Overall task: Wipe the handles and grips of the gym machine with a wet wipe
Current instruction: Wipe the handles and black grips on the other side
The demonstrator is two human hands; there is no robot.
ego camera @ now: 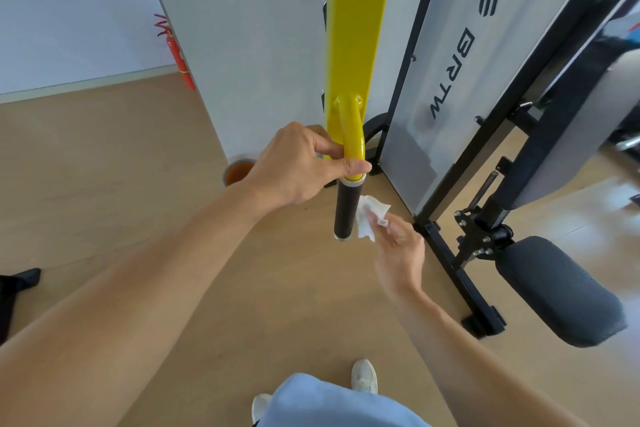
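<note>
A yellow machine arm (356, 21) runs down the middle of the view and ends in a curved yellow bar (351, 135) with a black grip (345, 210) pointing toward me. My left hand (298, 166) holds the yellow bar just above the black grip, thumb and fingers curled round it. My right hand (398, 246) pinches a crumpled white wet wipe (370, 218), which lies against the right side of the black grip.
A black-framed gym machine with a white shield panel (457, 62) and a dark padded roller (557, 291) stands to the right. A red fire extinguisher (180, 59) leans at the wall, an orange-filled cup (239, 173) sits on the wooden floor. My white shoes (363, 376) show below.
</note>
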